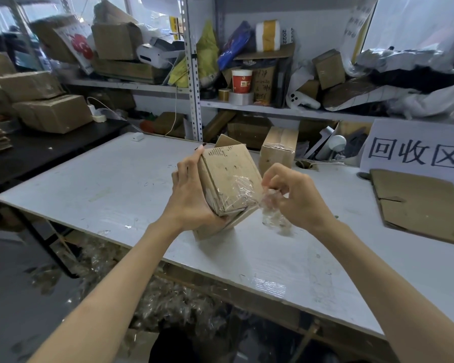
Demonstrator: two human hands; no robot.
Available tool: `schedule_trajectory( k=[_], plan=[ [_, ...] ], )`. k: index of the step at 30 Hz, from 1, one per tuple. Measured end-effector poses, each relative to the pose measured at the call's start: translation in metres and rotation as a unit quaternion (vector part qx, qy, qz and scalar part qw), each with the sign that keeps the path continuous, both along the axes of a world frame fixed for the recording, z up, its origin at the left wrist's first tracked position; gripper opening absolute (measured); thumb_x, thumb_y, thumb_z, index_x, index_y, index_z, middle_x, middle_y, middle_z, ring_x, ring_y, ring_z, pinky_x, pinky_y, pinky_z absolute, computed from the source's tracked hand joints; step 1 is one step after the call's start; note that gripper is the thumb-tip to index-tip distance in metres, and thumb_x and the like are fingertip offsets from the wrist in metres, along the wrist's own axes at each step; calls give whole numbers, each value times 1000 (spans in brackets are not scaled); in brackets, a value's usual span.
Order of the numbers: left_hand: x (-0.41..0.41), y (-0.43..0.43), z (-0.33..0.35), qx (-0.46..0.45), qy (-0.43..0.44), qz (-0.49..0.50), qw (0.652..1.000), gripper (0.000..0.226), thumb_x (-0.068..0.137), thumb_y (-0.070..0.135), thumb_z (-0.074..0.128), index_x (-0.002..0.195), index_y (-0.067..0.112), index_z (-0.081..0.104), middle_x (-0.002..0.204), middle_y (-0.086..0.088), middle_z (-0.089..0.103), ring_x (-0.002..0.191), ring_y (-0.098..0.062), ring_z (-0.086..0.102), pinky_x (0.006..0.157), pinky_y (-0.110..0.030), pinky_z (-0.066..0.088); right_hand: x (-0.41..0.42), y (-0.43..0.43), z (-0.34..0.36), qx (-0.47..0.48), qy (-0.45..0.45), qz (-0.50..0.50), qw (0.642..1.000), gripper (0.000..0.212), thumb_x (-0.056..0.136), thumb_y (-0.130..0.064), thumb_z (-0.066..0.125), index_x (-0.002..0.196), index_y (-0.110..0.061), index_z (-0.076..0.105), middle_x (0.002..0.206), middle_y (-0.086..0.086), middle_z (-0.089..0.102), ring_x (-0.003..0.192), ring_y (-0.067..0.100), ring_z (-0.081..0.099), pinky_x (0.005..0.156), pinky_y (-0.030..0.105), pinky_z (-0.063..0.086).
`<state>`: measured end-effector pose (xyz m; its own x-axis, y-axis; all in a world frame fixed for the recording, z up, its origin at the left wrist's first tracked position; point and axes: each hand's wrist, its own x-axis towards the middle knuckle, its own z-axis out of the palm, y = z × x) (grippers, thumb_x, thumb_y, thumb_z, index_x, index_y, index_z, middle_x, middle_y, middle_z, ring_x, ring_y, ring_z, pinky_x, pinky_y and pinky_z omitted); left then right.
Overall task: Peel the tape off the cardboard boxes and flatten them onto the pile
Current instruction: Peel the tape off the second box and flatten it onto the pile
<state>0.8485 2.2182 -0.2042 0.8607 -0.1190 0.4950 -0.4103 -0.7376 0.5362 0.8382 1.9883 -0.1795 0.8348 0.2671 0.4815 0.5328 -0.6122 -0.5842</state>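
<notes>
A small brown cardboard box [227, 176] is held tilted above the white table [95, 184]. My left hand [188, 191] grips its left side, fingers curled round the back edge. Clear tape [237, 191] wrinkles across the box's lower right face. My right hand [290, 191] pinches a crumpled strip of clear tape [271, 208] that hangs down beside the box's right corner. A flattened cardboard pile [419, 203] lies at the table's right. A second taped box [278, 149] stands upright behind the held one.
A paper sign [414, 150] with large characters leans at the back right. Metal shelves [194, 74] crowded with boxes, bags and tape rolls rise behind the table. More boxes [50, 111] sit on a dark table at left. Crumpled clear tape [168, 297] litters the floor below.
</notes>
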Motion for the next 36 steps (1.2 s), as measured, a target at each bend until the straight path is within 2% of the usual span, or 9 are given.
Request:
schedule_trajectory(
  k=[4, 9, 15, 20, 22, 25, 27, 31, 36],
  plan=[
    [1, 0, -4, -27, 11, 1, 1000, 141, 43, 52, 89, 153, 27, 4, 144, -1, 21, 122, -12, 23, 102, -33, 28, -3, 7, 0, 28, 78, 22, 996, 24, 84, -3, 57, 98, -19, 69, 89, 9, 62, 78, 14, 56, 62, 12, 47],
    [1, -8, -6, -27, -6, 11, 1000, 140, 42, 58, 83, 152, 25, 3, 142, -2, 21, 120, -9, 19, 99, -29, 25, -6, 19, -7, 91, 107, -79, 987, 37, 74, -49, 73, 102, -24, 72, 102, 2, 55, 99, 19, 53, 82, 30, 47],
    [0, -16, -6, -18, -18, 7, 1000, 139, 44, 60, 82, 152, 25, 3, 139, 6, 19, 119, -11, 21, 97, -32, 32, -5, 32, -8, 127, 57, -142, 980, 13, 69, -21, 84, 75, -22, 72, 95, -2, 52, 98, 18, 51, 83, 32, 49],
    [7, -5, -6, -75, 34, 44, 996, 143, 42, 50, 90, 153, 28, 1, 141, 3, 20, 128, -19, 22, 102, -33, 27, -5, 29, -6, 204, 89, -18, 975, 12, 77, 4, 72, 73, -4, 64, 91, 10, 63, 97, 28, 60, 84, 52, 51],
    [7, -1, -5, -72, 40, 44, 996, 145, 42, 47, 92, 153, 30, 1, 140, 4, 20, 124, -14, 21, 103, -35, 29, -8, 27, -9, 190, 71, 0, 979, 10, 79, -2, 73, 82, -5, 63, 86, 8, 68, 92, 21, 64, 77, 47, 54],
    [4, -2, 0, -31, 9, 37, 999, 143, 39, 59, 84, 153, 31, 2, 135, 10, 19, 116, -7, 16, 98, -35, 32, -10, 25, -4, 119, -5, -39, 992, 61, 71, -22, 83, 124, -25, 52, 93, -6, 68, 84, 3, 65, 69, 19, 54],
    [5, -6, 3, -7, -2, 38, 999, 143, 38, 66, 80, 153, 27, 4, 135, 7, 20, 114, -11, 17, 97, -34, 34, -9, 26, 4, 90, -55, -22, 994, 79, 71, -27, 83, 139, -31, 42, 114, -5, 63, 100, 4, 60, 83, 20, 52],
    [3, -12, 5, 12, -9, 59, 998, 142, 40, 74, 75, 154, 28, 4, 138, 7, 18, 112, -8, 13, 88, -34, 36, -11, 37, 7, -6, -19, 32, 999, 39, 76, -26, 79, 113, -17, 70, 108, -3, 65, 101, 13, 58, 88, 36, 51],
    [0, -18, 5, 29, -17, 67, 997, 140, 39, 82, 64, 152, 27, 4, 137, 5, 19, 113, -11, 17, 94, -39, 43, -12, 41, -1, 74, -2, 12, 997, 15, 68, -6, 83, 76, -10, 71, 79, -4, 65, 74, 10, 57, 67, 18, 47]
  ],
)
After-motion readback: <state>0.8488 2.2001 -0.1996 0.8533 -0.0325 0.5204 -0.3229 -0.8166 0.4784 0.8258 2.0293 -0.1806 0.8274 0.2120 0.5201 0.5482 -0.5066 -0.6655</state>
